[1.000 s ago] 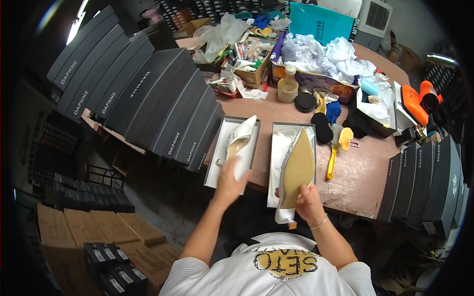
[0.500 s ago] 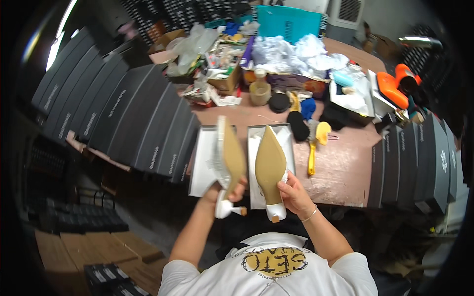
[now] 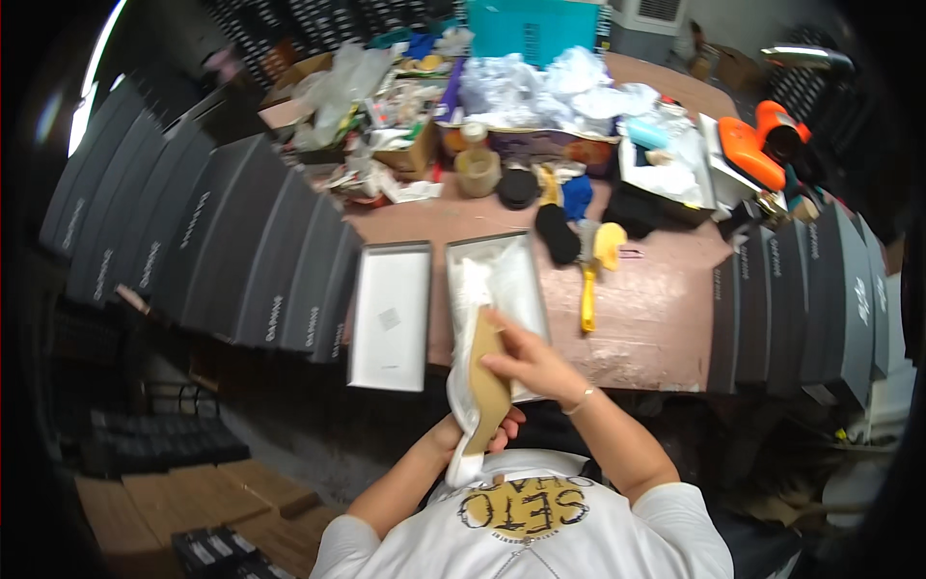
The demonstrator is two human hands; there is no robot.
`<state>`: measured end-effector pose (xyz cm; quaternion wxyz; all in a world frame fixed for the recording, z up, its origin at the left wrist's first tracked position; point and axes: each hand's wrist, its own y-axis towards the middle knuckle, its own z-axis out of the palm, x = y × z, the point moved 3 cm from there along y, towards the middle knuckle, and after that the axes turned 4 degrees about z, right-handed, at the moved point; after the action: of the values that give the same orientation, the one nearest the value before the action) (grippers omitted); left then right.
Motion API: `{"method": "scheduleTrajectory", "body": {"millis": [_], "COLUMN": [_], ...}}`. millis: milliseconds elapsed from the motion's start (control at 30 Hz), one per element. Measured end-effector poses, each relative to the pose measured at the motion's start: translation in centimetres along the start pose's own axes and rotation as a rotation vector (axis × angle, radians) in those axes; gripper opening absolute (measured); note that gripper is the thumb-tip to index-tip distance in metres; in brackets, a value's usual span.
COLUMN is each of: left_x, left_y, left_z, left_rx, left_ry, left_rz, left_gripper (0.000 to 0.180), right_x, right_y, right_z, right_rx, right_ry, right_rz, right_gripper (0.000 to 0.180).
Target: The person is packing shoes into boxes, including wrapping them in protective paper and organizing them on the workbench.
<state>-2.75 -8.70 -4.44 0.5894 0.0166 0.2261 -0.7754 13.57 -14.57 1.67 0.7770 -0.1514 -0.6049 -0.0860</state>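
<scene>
The person is holding a pair of tan-soled, white high-heeled shoes together at the near edge of the table, soles up, just over the near end of the right-hand open shoebox. The right hand is lying across the sole from the right, fingers curled and closed around the shoes. The left hand is underneath, near the heels, cupping them from below; only its fingertips are showing, so how firmly it is gripping cannot be told.

White tissue paper is filling that box, loose and bunched. As a judgement, the paper is the likeliest trouble: if it is bunching under the toes, the shoes could be sitting crooked or riding above the rim. The shoes are also hanging partly past the table edge, so a slack grip from below could be letting them slide down toward the person's lap.

To the left, just beside, an empty grey shoebox lid is lying open side up. Farther left, a slanting row of black shoeboxes is standing; more black boxes are lining the right side. A yellow-handled brush is lying to the right of the box, near it but apart, and the far table is crowded with bags, wrappings and an orange tool.
</scene>
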Motion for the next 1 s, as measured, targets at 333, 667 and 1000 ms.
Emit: {"method": "scheduleTrajectory", "body": {"millis": [333,667,1000], "left_x": [-3.3,-4.3,-3.0], "left_y": [3.7,5.6,4.2], "left_z": [2.9,2.0,1.9], "left_rx": [-0.179,-0.276,-0.12], "left_ry": [-0.032,0.121,-0.201], "left_rz": [0.345,0.259,0.07], "left_gripper": [0.066,0.066,0.061], "right_x": [3.1,-2.4,-2.7], "right_y": [-0.6,5.5,-2.1], "right_z": [-7.3,-23.9,-15.5], "right_rx": [-0.227,-0.985,-0.394], "right_ry": [-0.84,-1.103,0.838], "right_rz": [-0.172,0.353,-0.125], "right_gripper": [0.041,0.048,0.036]}}
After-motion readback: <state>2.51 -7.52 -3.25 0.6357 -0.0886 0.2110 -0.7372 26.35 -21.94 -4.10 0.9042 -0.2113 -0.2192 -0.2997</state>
